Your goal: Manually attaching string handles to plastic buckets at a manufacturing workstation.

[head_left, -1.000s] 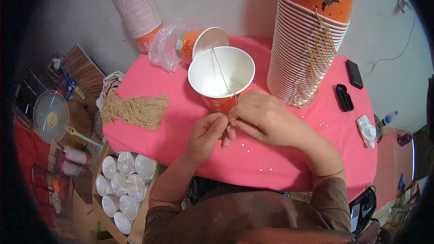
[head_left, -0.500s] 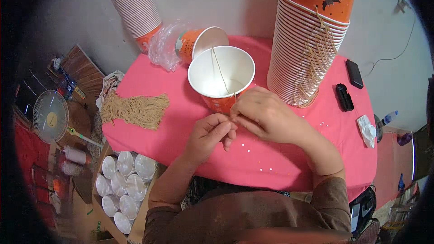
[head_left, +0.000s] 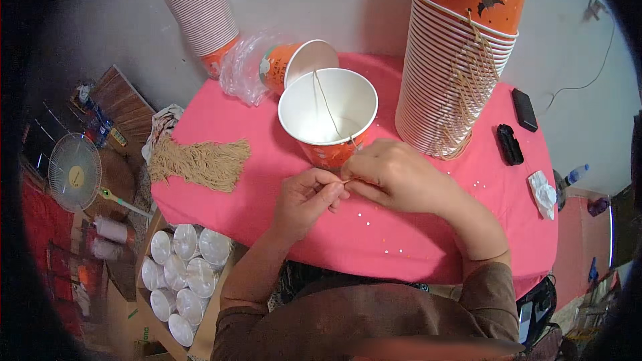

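An orange paper bucket (head_left: 328,154) with a white inside stands upright on the pink-covered table, its mouth toward me. Thin tan string (head_left: 325,103) runs from its far rim down across the inside to the near rim, where it comes out beside my right hand. In front of the bucket, my left hand (head_left: 309,195) pinches the string's end between thumb and fingers. Close beside it, my right hand (head_left: 391,172) is closed on the same string, its fingertips partly hidden. A short stretch of string shows between the two hands.
A tall stack of orange buckets (head_left: 445,73) with strings stands at the right. Cut tan strings (head_left: 200,162) lie in a bundle at the left. Behind are a tipped bucket (head_left: 277,70), plastic wrap (head_left: 244,73) and another stack (head_left: 200,10). A box of buckets (head_left: 160,297) stands below left.
My left hand now grips the string end, and a short length shows between the hands. The right hand has shifted slightly down; the bucket stays in place.
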A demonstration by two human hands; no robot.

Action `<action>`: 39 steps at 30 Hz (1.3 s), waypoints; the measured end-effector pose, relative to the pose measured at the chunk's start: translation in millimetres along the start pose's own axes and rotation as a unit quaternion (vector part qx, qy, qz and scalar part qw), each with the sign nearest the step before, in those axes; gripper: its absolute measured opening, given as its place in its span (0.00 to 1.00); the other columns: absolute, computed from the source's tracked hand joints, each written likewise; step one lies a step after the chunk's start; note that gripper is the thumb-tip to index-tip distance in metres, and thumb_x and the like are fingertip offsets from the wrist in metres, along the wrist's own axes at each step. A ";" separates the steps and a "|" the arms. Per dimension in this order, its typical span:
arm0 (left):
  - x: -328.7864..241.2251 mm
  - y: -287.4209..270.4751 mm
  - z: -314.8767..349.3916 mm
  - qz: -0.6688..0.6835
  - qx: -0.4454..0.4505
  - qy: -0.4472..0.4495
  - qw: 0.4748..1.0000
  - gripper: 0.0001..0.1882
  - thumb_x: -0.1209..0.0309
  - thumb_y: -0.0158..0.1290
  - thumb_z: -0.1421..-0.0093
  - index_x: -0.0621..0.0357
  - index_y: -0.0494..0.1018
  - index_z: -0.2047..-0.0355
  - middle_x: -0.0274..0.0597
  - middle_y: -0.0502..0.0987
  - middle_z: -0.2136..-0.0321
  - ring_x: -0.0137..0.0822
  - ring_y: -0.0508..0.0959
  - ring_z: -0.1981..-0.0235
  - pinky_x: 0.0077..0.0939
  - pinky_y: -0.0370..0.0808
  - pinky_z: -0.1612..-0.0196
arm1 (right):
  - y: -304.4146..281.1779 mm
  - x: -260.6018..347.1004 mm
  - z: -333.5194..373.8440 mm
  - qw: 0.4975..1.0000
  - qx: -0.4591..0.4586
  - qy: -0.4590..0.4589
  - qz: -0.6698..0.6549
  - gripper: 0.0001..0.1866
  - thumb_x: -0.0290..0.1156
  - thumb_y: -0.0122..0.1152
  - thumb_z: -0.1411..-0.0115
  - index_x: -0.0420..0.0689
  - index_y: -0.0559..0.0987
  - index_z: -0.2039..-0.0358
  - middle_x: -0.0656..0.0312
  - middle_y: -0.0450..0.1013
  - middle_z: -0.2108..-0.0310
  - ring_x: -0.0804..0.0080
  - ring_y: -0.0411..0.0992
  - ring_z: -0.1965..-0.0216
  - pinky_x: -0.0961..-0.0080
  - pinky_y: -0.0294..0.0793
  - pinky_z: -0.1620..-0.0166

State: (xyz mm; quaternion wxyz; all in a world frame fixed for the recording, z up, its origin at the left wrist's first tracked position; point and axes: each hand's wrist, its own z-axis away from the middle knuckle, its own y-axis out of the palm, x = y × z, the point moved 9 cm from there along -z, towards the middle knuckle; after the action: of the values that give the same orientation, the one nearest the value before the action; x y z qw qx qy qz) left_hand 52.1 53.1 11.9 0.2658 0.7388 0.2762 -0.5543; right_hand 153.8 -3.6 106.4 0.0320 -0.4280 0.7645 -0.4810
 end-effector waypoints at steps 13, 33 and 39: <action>2.1 -4.7 -1.5 -0.005 -0.014 -0.024 1.000 0.03 0.81 0.56 0.41 0.60 0.75 0.69 0.32 0.76 0.76 0.20 0.74 0.75 0.16 0.72 0.71 | -1.1 7.3 -1.3 0.998 -0.033 -0.046 -0.003 0.09 0.29 0.62 0.49 0.41 0.71 0.78 0.52 0.69 0.81 0.49 0.71 0.76 0.55 0.69 0.70; -62.1 12.3 -4.0 -0.518 -0.101 0.343 0.777 0.17 0.78 0.59 0.51 0.58 0.72 0.59 0.44 0.74 0.57 0.50 0.72 0.53 0.43 0.68 0.48 | -11.8 -5.2 -1.8 0.998 -0.063 -0.006 -0.009 0.06 0.26 0.62 0.52 0.43 0.73 0.75 0.56 0.69 0.81 0.54 0.70 0.77 0.60 0.68 0.70; -36.0 -1.9 -13.9 -0.537 -0.097 0.260 0.797 0.29 0.75 0.60 0.51 0.57 0.68 0.46 0.47 0.71 0.50 0.48 0.72 0.52 0.43 0.68 0.48 | -11.9 -6.3 -4.1 0.999 -0.049 -0.002 0.001 0.06 0.27 0.60 0.51 0.42 0.71 0.76 0.52 0.71 0.80 0.50 0.72 0.75 0.55 0.69 0.69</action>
State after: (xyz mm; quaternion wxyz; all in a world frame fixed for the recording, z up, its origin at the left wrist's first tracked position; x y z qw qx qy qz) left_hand 51.8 60.0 49.9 -0.0862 0.5591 0.7393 -0.3654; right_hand 163.3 1.6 115.4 0.0130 -0.4293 0.7874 -0.4423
